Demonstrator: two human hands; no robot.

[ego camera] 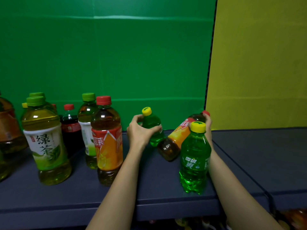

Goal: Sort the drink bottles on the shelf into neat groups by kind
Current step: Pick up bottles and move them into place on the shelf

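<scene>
My left hand (141, 131) grips a small green soda bottle (152, 128) with a yellow cap, standing near the back of the dark shelf (157, 183). My right hand (207, 123) holds the red-capped neck of an iced tea bottle (174, 143) with an orange label, tilted over to the right. A second green soda bottle (194, 160) stands in front of that hand and hides most of it. At the left stand another iced tea bottle (108, 140), two green tea bottles (45, 140) (87, 128) and a dark cola bottle (71, 128).
More bottles crowd the far left edge (8, 127), partly cut off. A green back wall (116, 55) and a yellow side panel (259, 63) close the shelf. Another shelf section (265, 155) adjoins on the right. Below the front edge more bottles (295, 216) show dimly.
</scene>
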